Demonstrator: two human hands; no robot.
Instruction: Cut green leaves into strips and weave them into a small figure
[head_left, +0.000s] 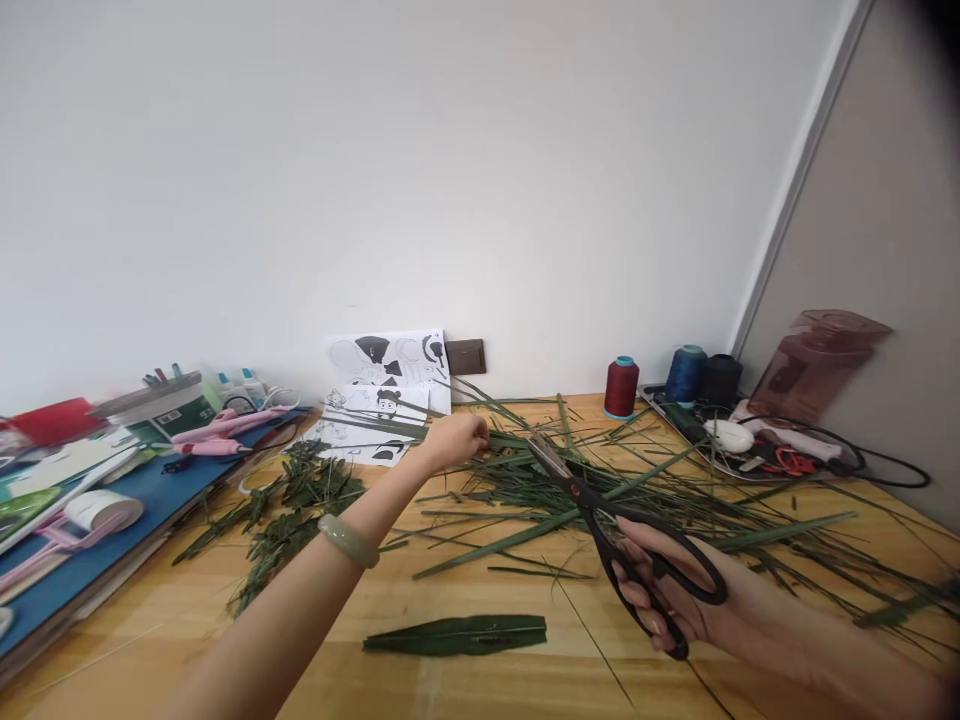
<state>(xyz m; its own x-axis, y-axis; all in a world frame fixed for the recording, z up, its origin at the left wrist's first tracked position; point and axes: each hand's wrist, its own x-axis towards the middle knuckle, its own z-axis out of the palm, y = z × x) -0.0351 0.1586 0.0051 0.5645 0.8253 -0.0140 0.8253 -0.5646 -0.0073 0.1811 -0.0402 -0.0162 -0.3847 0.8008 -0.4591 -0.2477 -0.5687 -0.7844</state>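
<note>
Gripping long green blades (390, 428) near the centre of the frame, the left hand (456, 441) is curled closed; its fingertips are hidden. These strips look light, thin and springy, likely to bend or split along their length, so a pinch close to the cut suits them. At right of centre, the right hand (686, 610) has its fingers and thumb through the black scissors (579, 493), which look stiff and heavier, best held by the loops; their metal tips point toward the left hand.

Counting: one pair of scissors; one broad leaf piece (457, 636) at bottom centre, probably limp and easily torn; three thread spools at right, dark red (621, 390), blue (685, 376) and black (721, 381); two printed sheets (382, 372) left of centre. The scattered grass (547, 485) is too tangled to count.
</note>
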